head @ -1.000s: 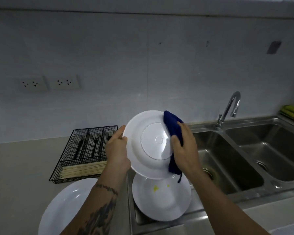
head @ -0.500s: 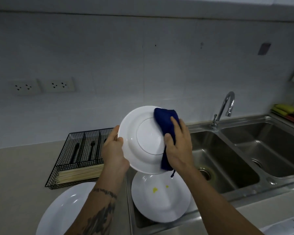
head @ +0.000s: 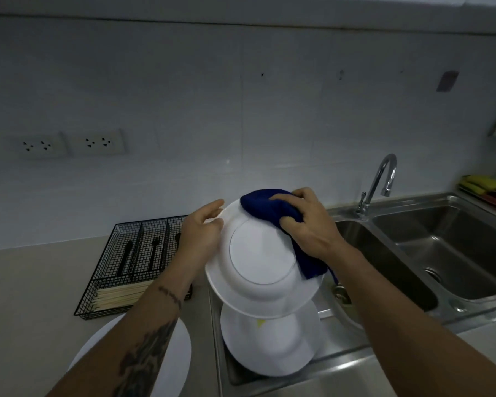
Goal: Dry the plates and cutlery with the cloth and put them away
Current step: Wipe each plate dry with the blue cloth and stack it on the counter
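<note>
Sockets (head: 69, 144): two white plates set in the tiled wall, far left, above the desk.
Desk (head: 26, 296): pale surface running from the left edge to the sink.
Cutlery basket (head: 132, 262): black wire tray on the desk against the wall; dark-handled cutlery lies in its rear compartments and pale chopsticks in the front one.
Plate on desk (head: 98, 348): white, at the bottom left, partly hidden under the left forearm.
Left hand (head: 202, 234): closed on the left rim of the held plate, fingers curled over the edge, tattooed forearm below it.
Held plate (head: 258, 262): white, tilted with its underside and foot ring toward the camera, held above the left basin.
Plate in sink (head: 272, 345): white, directly below the held plate, with a small yellow speck near its upper edge.
Cloth (head: 272, 206): dark blue, pressed on the upper right of the held plate, a tail hanging down past the right rim.
Right hand (head: 307, 222): gripping the cloth against the plate, fingers bent.
Sink (head: 413, 253): steel, two basins, right of the plates.
Tap (head: 380, 181): curved chrome, behind the divider.
Sponges (head: 481, 183): yellow, far right edge.
</note>
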`<state>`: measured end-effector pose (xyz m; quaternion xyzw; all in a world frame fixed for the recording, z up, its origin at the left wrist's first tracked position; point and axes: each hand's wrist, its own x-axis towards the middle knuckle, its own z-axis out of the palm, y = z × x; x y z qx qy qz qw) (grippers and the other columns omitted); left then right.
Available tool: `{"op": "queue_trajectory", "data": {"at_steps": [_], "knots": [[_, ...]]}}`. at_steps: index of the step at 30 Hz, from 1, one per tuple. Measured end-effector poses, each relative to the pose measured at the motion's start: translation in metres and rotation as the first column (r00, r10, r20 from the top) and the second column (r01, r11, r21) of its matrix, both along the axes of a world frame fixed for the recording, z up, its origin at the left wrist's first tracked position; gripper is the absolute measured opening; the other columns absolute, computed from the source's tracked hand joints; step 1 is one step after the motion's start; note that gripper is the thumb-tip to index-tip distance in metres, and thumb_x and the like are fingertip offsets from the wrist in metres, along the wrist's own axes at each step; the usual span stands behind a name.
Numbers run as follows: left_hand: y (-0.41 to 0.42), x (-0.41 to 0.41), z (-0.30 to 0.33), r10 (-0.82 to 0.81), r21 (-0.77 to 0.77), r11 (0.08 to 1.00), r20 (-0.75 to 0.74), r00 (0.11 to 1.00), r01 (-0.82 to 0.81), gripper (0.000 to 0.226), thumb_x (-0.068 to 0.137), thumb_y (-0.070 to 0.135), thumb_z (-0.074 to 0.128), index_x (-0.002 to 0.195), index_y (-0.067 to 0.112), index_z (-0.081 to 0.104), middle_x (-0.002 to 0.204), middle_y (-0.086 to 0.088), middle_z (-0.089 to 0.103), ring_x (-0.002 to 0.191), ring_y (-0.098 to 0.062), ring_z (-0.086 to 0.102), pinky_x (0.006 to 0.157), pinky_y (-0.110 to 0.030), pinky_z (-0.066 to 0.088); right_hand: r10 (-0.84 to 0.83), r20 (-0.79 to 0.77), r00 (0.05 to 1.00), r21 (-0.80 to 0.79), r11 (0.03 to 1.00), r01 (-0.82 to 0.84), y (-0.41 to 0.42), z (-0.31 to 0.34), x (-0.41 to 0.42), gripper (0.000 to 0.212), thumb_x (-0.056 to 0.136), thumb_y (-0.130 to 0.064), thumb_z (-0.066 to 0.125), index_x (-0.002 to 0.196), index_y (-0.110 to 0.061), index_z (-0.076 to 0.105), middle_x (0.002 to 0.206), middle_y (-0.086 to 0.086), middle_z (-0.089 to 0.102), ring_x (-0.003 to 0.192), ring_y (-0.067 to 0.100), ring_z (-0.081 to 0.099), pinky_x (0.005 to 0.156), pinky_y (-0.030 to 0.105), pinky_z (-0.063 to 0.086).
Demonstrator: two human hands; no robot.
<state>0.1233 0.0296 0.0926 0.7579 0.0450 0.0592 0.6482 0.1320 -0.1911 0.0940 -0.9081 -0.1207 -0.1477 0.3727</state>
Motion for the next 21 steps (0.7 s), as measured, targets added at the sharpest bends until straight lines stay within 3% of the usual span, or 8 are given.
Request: {"op": "queue_trajectory", "data": {"at_steps": [4, 9, 12, 15, 18, 21], "knots": [[-0.006, 0.004, -0.006, 0.02, -0.018, 1.0, 0.025, 0.999, -0.02, 0.043, 0.093, 0.005, 0.05, 0.122, 0.031, 0.068, 0.125, 0.009, 0.061, 0.109, -0.011, 0.059, 0.091, -0.027, 0.049, 0.048, 0.03, 0.998, -0.078, 0.996, -0.046, -0.002, 0.009, 0.005, 0.051, 0.077, -0.043, 0.045, 0.127, -0.041, 0.056, 0.117, -0.009, 0.039, 0.107, 0.017, 0.048, 0.095, 0.041, 0.046], [-0.009, 0.006, -0.007, 0.071, -0.25, 0.966, -0.009, 0.997, -0.071, 0.041, 0.095, 0.002, 0.05, 0.12, 0.027, 0.069, 0.115, 0.014, 0.066, 0.102, -0.008, 0.064, 0.084, -0.027, 0.054, -0.012, 0.105, 0.994, -0.04, 0.999, 0.017, 0.0, 0.002, 0.004, 0.051, 0.083, -0.038, 0.044, 0.134, -0.036, 0.052, 0.131, -0.008, 0.042, 0.119, 0.019, 0.043, 0.104, 0.038, 0.039], [-0.009, 0.006, -0.012, 0.139, -0.401, 0.902, -0.074, 0.988, -0.157, 0.04, 0.093, -0.002, 0.05, 0.11, 0.027, 0.073, 0.115, 0.01, 0.068, 0.104, -0.014, 0.066, 0.092, -0.034, 0.055, -0.168, 0.148, 0.975, 0.189, 0.972, 0.139, 0.002, -0.022, -0.013, 0.051, 0.086, -0.033, 0.045, 0.137, -0.03, 0.052, 0.138, -0.005, 0.044, 0.123, 0.016, 0.044, 0.108, 0.035, 0.036], [-0.007, 0.008, -0.021, 0.226, -0.488, 0.826, -0.171, 0.959, -0.282, 0.041, 0.092, -0.004, 0.05, 0.105, 0.026, 0.076, 0.112, 0.004, 0.072, 0.1, -0.021, 0.068, 0.091, -0.04, 0.056, -0.28, -0.005, 0.96, 0.425, 0.869, 0.255, 0.009, -0.053, -0.033, 0.052, 0.088, -0.033, 0.043, 0.139, -0.031, 0.047, 0.143, -0.005, 0.042, 0.128, 0.014, 0.042, 0.112, 0.041, 0.035], [-0.014, 0.004, -0.024, 0.236, -0.483, 0.818, -0.215, 0.948, -0.313, 0.046, 0.091, -0.005, 0.049, 0.101, 0.029, 0.077, 0.102, 0.005, 0.075, 0.088, -0.018, 0.067, 0.083, -0.037, 0.058, -0.339, -0.053, 0.939, 0.397, 0.856, 0.331, 0.017, -0.053, -0.031, 0.054, 0.087, -0.033, 0.039, 0.141, -0.027, 0.045, 0.148, -0.001, 0.039, 0.134, 0.018, 0.037, 0.114, 0.043, 0.031], [-0.03, -0.002, -0.019, 0.188, -0.47, 0.844, -0.193, 0.963, -0.259, 0.044, 0.093, -0.005, 0.047, 0.112, 0.023, 0.074, 0.102, 0.008, 0.07, 0.085, -0.014, 0.065, 0.081, -0.031, 0.056, -0.301, 0.059, 0.952, 0.183, 0.94, 0.286, 0.023, -0.023, -0.015, 0.055, 0.084, -0.03, 0.039, 0.136, -0.019, 0.051, 0.141, 0.002, 0.047, 0.126, 0.022, 0.043, 0.11, 0.035, 0.031]]}}
